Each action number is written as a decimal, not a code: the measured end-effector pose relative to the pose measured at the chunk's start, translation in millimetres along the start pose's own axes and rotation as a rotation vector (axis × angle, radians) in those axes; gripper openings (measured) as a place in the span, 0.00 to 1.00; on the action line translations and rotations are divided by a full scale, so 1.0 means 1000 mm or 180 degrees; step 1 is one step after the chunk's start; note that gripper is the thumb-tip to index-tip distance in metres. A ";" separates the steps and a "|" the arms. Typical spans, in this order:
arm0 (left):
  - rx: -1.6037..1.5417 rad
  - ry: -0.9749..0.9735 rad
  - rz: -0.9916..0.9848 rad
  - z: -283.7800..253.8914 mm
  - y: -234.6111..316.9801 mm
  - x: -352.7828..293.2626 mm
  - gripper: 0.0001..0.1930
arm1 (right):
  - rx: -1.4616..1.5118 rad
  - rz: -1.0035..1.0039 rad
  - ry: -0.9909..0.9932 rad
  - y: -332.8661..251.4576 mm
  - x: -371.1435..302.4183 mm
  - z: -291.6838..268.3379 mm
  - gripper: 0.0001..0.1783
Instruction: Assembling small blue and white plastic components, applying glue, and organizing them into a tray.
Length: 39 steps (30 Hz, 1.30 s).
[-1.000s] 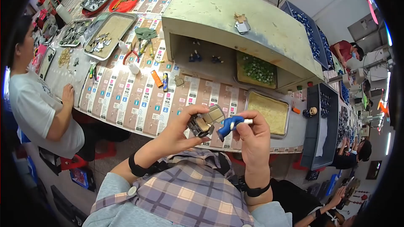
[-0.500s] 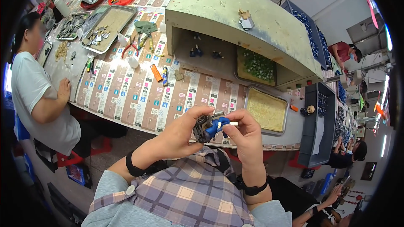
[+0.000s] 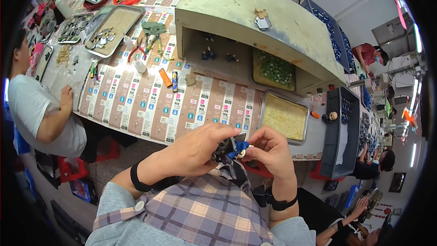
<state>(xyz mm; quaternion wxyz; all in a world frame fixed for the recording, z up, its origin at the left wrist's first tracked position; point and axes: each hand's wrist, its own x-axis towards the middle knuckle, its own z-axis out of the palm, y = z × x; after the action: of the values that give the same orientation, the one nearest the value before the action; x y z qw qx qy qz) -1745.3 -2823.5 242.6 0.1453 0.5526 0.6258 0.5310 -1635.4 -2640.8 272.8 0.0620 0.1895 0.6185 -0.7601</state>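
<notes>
In front of my chest, my left hand is wrapped round a dark grey piece that looks mechanical; its exact kind I cannot make out. A small blue figure with whitish parts sticks out from its right side. The thumb and fingers of my right hand pinch this figure at its whitish end. My left fingers and palm hide much of the dark piece, so how the two are joined does not show.
Beyond my hands, the patterned table carries an orange lighter, a blue tube, red-handled pliers and a yellowish tray. A pale open-fronted box stands behind. A grey crate is at right; a person sits left.
My left hand has turned so its back covers more of the dark piece. The blue figure has tilted downward, and my right fingers have shifted lower on it.
</notes>
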 end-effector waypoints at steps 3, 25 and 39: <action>0.0009 -0.0074 -0.0001 0.001 0.002 0.002 0.40 | 0.0225 0.0031 -0.0148 -0.002 -0.004 -0.004 0.08; -0.0534 -0.0333 -0.0031 0.015 0.001 0.004 0.41 | -0.1057 0.0077 0.0410 -0.003 -0.024 -0.005 0.07; -0.1025 -0.0087 0.0569 0.033 -0.008 -0.002 0.42 | -0.1650 -0.0313 0.0148 -0.005 -0.035 -0.001 0.14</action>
<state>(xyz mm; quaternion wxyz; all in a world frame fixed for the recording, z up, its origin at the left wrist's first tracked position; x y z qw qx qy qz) -1723.6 -2807.2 221.8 0.1926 0.5827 0.4791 0.6276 -1604.3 -2643.3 290.4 0.0573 0.1544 0.8023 -0.5738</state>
